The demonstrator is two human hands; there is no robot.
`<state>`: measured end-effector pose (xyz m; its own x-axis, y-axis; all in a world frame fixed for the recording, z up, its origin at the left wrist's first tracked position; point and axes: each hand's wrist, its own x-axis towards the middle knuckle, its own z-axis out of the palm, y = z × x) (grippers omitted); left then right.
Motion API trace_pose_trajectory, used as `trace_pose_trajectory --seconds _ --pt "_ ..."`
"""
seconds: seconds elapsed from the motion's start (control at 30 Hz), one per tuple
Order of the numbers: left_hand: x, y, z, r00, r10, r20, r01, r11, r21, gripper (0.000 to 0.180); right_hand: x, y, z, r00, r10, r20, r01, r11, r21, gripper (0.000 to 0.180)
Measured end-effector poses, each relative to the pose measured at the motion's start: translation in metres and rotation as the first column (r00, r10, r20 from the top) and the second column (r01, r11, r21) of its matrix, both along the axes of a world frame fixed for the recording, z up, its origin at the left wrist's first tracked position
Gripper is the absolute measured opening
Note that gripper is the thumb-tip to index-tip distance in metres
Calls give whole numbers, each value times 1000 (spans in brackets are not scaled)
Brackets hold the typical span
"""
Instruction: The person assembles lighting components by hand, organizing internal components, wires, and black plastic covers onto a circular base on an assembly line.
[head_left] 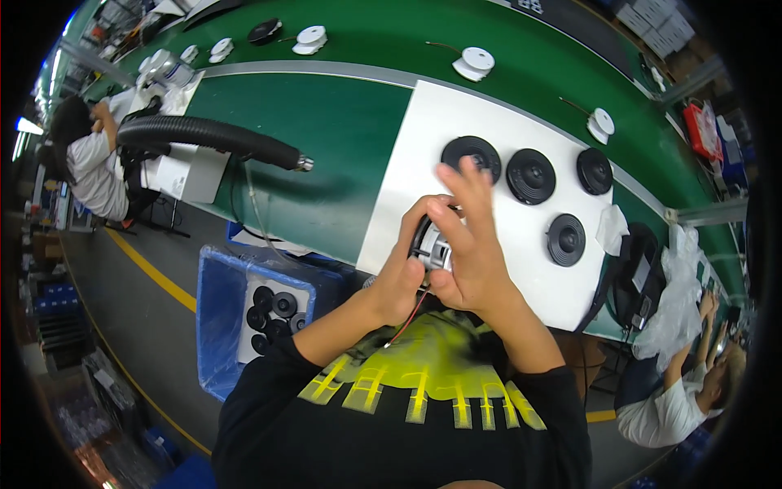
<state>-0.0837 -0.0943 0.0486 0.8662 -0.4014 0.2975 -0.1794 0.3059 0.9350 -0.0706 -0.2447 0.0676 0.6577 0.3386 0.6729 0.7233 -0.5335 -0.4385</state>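
Close in front of my chest, I hold a round black-and-white part (437, 251) between both hands, tilted on its edge. A thin red and dark wire hangs from it toward my shirt. My left hand (397, 281) is wrapped around its left side, the thumb low on it. My right hand (472, 257) grips the other side with thumb and a finger, while its other fingers stretch upward. Just beyond lies a black ribbed disc (471, 155), partly covered by my right fingers. More black discs, (531, 176) among them, rest on the white sheet (407, 175).
White round parts with wires (473, 63) sit along the green belt behind the table. A black flexible hose (212, 134) reaches over the table at left. A blue bin (210, 326) below holds several black discs. Plastic bags (672, 285) lie at right. Co-workers sit on both sides.
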Motion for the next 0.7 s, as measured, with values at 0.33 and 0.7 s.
trace_pose_trajectory --seconds 0.33,0.7 --pt "3 -27 26 985 -123 119 116 991 66 85 1 -9 -26 993 75 94 -111 878 465 66" --pt "131 -120 3 899 -171 -404 101 977 -190 62 114 -138 10 800 -592 101 580 718 -385 51"
